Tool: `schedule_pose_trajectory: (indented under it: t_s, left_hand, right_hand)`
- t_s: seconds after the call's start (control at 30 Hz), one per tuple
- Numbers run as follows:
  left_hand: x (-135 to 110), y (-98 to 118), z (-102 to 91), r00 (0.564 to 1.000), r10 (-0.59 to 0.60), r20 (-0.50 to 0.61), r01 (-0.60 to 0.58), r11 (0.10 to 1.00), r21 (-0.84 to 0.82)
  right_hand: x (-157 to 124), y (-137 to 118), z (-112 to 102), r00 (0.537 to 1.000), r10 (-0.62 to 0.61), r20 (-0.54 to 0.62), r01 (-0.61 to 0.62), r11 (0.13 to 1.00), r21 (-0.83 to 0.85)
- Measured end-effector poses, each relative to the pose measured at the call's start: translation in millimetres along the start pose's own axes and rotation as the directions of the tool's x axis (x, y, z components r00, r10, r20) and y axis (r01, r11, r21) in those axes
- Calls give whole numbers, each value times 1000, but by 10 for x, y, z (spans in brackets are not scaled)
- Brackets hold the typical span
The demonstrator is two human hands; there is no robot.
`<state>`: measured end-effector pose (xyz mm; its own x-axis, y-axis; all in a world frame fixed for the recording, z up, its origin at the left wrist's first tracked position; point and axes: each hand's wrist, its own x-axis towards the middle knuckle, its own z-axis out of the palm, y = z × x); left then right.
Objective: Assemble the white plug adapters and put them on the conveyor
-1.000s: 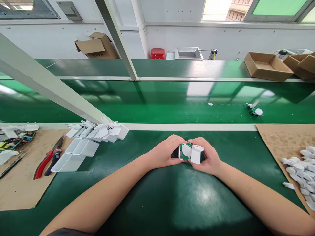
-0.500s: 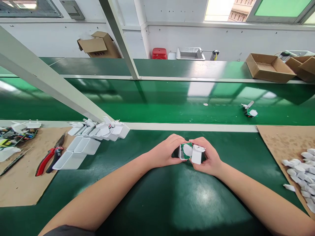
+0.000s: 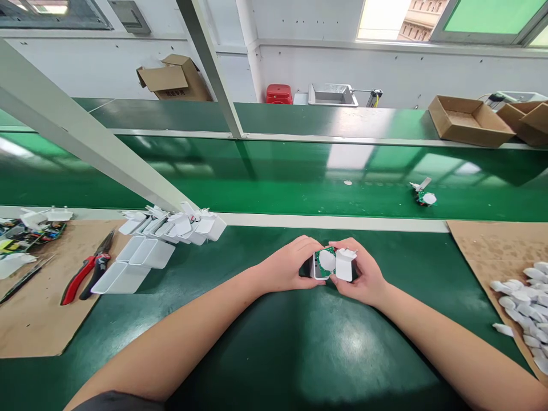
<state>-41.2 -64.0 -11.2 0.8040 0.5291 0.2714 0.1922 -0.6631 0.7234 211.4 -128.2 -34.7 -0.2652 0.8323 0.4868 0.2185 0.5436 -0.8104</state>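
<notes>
My left hand (image 3: 297, 264) is closed around a small white plastic case (image 3: 317, 272) above the green bench. At the case's open top sits a green circuit board (image 3: 319, 260) with a round white pad (image 3: 327, 261) on it. A white plastic flap piece (image 3: 343, 268) hangs at the board's right side, and my right hand (image 3: 360, 269) has its fingers closed on the board and this piece. Exactly where the right fingertips grip is partly hidden. Both hands meet at the case, thumbs on the near side.
White cases (image 3: 152, 253), several carrying flaps, stand in rows at left. Red-and-black pliers (image 3: 88, 269) and tweezers (image 3: 26, 279) lie on cardboard (image 3: 38, 325). Small white parts (image 3: 524, 302) are piled at right. Another board assembly (image 3: 424, 196) lies on the green belt (image 3: 282, 182) behind.
The board assembly and a white scrap on the belt have shifted left. My hands keep their hold on the case and board with hardly any movement.
</notes>
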Motion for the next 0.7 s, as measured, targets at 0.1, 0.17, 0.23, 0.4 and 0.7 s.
schedule_pose_trajectory:
  t_s: [0.1,0.17,0.23,0.4,0.7]
  left_hand:
    - [1,4,-2,1000,-13,9,13,1000,4]
    - [1,7,-2,999,-22,23,22,1000,5]
    - [3,10,-1,999,-33,38,33,999,5]
    - [10,17,5,996,-61,58,61,998,6]
    - [11,21,11,994,-80,72,78,997,20]
  right_hand:
    - [3,-2,-2,1000,11,4,-11,1000,2]
    - [5,-2,-4,1000,12,7,-12,1000,-1]
    - [6,-2,-6,1000,17,12,-17,1000,-2]
    - [17,-24,-7,999,43,21,-43,999,1]
    - [25,-27,-12,997,56,45,-56,998,1]
